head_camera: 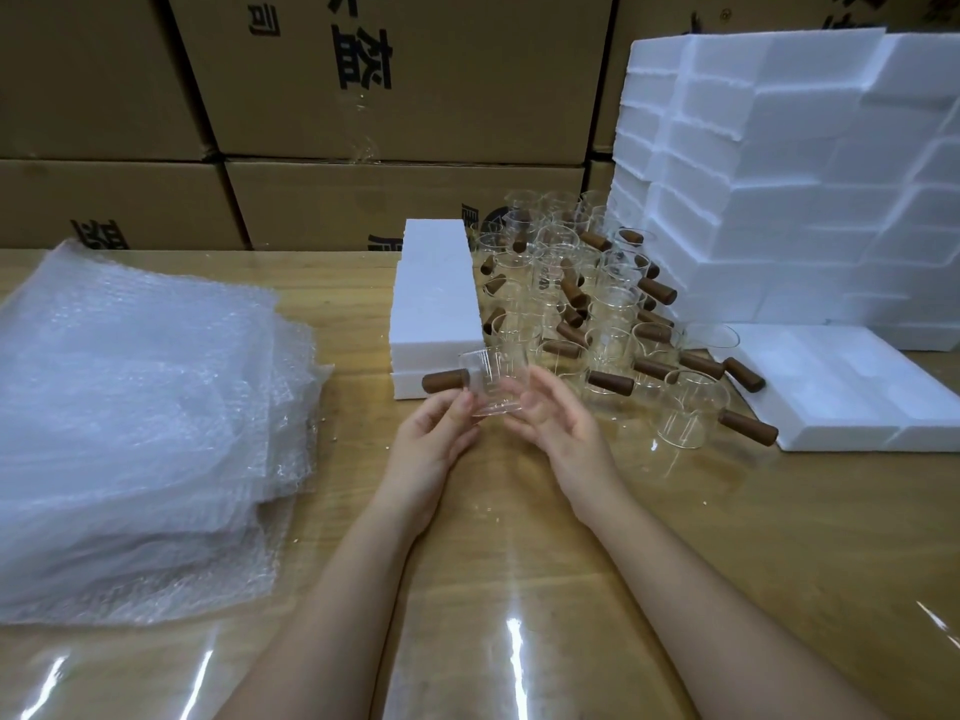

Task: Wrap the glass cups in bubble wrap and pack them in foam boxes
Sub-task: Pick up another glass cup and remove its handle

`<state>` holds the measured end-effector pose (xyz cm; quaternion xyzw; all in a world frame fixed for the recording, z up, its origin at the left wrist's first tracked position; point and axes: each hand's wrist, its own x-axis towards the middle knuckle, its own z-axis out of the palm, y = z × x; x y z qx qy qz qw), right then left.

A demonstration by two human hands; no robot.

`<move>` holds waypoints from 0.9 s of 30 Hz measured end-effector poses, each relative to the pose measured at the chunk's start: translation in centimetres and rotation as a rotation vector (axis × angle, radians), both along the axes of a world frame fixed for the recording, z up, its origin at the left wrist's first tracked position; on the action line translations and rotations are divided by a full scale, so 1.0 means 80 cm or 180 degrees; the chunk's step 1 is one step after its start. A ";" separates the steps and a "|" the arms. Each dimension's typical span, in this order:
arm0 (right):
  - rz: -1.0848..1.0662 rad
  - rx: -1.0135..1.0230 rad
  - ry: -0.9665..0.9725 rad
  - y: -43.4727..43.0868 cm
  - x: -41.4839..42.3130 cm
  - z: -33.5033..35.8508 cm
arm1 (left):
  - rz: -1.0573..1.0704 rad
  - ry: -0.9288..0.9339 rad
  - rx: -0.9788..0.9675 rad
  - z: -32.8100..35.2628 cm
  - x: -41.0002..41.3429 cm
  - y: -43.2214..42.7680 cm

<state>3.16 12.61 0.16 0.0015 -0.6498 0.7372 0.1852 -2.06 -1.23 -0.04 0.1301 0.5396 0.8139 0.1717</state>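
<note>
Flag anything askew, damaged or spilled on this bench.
Nothing broken or spilled. The clear glass cups with brown wooden handles stand jumbled, handles pointing every way, some touching. The stack of clear bubble wrap sheets is fanned unevenly. Pale crumbs dot the wooden table.

Cardboard cartons (415,122) stand behind a seemingly plastic-covered table (675,511).
</note>
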 end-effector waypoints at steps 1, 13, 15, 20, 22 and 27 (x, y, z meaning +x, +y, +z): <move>-0.0102 0.0031 0.0091 0.000 0.001 -0.001 | 0.0099 0.0011 -0.0013 -0.001 0.001 0.001; -0.1358 0.2878 0.1300 -0.015 0.010 -0.002 | 0.0008 0.0394 -0.0355 -0.002 0.006 0.001; -0.1335 0.2694 0.1250 -0.013 0.011 -0.001 | 0.0005 0.0178 -0.0168 0.000 0.002 0.000; -0.1183 0.2000 0.0814 -0.007 0.007 -0.005 | -0.0088 0.0010 -0.0083 0.001 -0.002 0.002; -0.1061 0.1959 0.0652 -0.006 0.005 -0.005 | -0.0186 0.0028 -0.0176 0.002 -0.002 0.001; -0.0668 0.1745 0.0099 -0.004 0.005 -0.008 | -0.0287 0.0009 -0.0355 0.004 0.001 0.003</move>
